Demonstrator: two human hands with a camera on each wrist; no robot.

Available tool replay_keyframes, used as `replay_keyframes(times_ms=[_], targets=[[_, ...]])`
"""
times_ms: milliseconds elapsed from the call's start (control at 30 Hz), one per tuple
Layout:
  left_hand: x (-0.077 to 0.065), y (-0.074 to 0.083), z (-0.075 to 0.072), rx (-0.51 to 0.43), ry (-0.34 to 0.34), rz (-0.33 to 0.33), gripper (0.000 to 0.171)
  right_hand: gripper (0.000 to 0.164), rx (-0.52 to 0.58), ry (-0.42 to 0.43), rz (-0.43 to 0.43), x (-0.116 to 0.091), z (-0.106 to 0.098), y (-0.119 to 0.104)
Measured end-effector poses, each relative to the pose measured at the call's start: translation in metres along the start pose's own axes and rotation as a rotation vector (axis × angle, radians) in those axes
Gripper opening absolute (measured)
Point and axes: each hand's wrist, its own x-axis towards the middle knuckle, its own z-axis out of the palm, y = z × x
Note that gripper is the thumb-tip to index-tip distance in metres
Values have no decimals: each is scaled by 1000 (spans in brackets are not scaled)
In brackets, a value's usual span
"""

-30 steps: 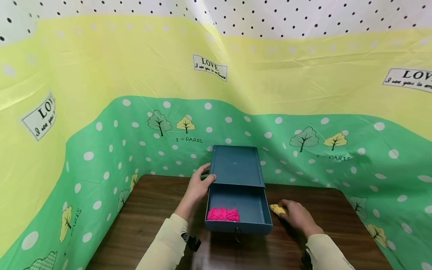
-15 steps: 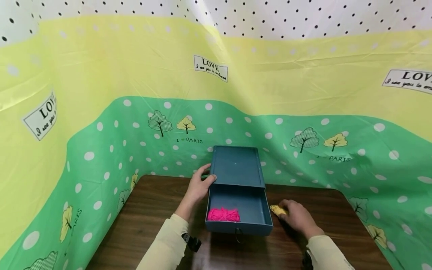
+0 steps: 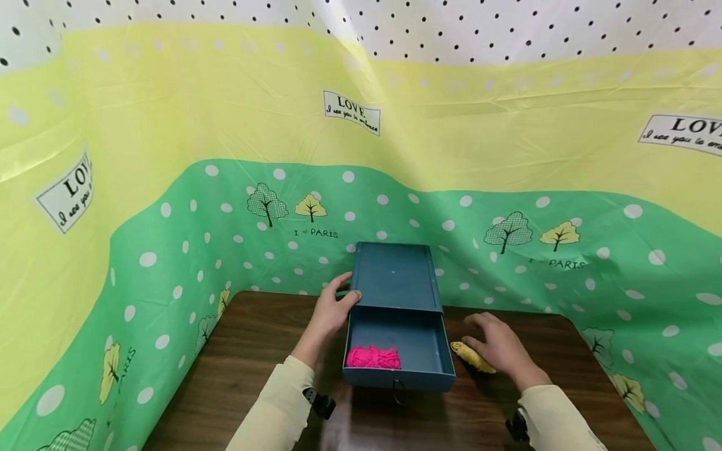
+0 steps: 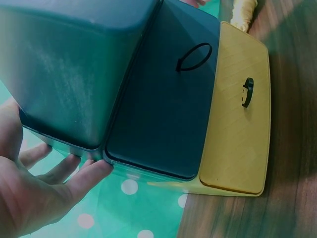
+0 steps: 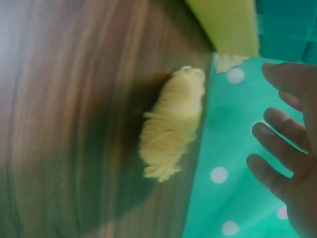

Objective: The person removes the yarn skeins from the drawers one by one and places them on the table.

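A blue drawer unit [image 3: 395,275] stands at the back of the wooden table, its top drawer [image 3: 423,341] pulled out. Bright pink yarn [image 3: 373,357] lies in that drawer's front left corner. My left hand [image 3: 334,308] rests against the unit's left side, thumb at the top edge; in the left wrist view its fingertips [image 4: 101,168] touch the side. A small yellow yarn skein [image 5: 173,121] lies on the table right of the drawer. My right hand [image 3: 499,347] is just above and beside the skein, fingers spread and holding nothing; the right wrist view shows it apart from the skein.
Below the pulled drawer are a shut blue drawer [image 4: 163,99] and a shut yellow drawer [image 4: 237,114], each with a black loop handle. A patterned green and yellow curtain [image 3: 304,250] hangs behind and around the table [image 3: 254,351].
My right hand has let go of the yellow yarn skein and lifted slightly back and to the right, leaving it on the table. My left hand and the drawer unit have not moved.
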Motion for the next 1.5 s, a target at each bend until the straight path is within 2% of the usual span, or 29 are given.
replay_keyframes(times_ms=[267, 500, 867, 1067, 1200, 1500], targets=[[0, 1, -1, 11, -1, -8, 57, 35, 68, 76, -59, 1, -16, -23], [0, 2, -1, 26, -1, -7, 57, 32, 89, 128, -121, 4, -40, -51], [1, 1, -2, 27, -15, -6, 58, 36, 109, 167, -187, 6, -62, -82], [3, 0, -3, 43, -23, 12, 59, 36, 166, 166, -233, 7, -67, -102], [2, -1, -4, 36, -27, 10, 59, 35, 193, 152, -272, 7, -67, -116], [4, 0, -4, 37, -18, -13, 59, 34, 212, 114, -301, 9, -61, -136]])
